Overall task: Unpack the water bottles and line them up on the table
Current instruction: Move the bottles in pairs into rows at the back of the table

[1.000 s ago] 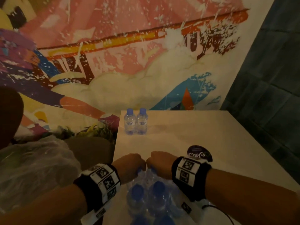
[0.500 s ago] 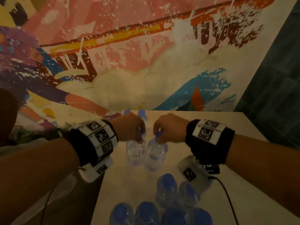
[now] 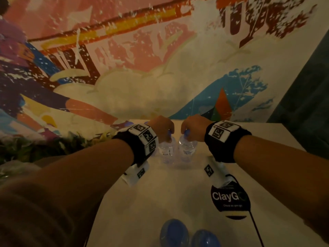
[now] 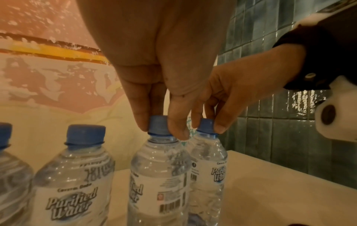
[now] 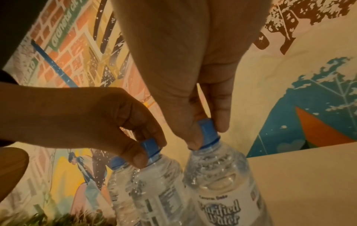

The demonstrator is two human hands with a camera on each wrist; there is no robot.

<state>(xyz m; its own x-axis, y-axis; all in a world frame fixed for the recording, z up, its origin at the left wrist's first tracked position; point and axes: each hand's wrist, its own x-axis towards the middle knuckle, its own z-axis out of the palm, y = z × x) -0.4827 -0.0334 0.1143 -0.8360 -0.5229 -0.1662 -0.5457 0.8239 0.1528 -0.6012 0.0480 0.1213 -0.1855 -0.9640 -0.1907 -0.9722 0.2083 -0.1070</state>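
Observation:
Two clear water bottles with blue caps are upright side by side near the table's far edge. My left hand pinches the cap of the left bottle, seen close in the left wrist view as the left bottle under my left hand. My right hand pinches the cap of the right bottle; the right wrist view shows my right hand on that right bottle. Two more standing bottles are just to the left. Whether the held bottles' bases touch the table is unclear.
Blue caps of the remaining pack bottles show at the near edge of the white table. A black ClayGo sticker lies on the right. A painted wall stands right behind the table, with dark tiles on the right.
Both hands lifted one bottle each out of the pack at the near edge and carried them forward to the far end, beside the two bottles standing there.

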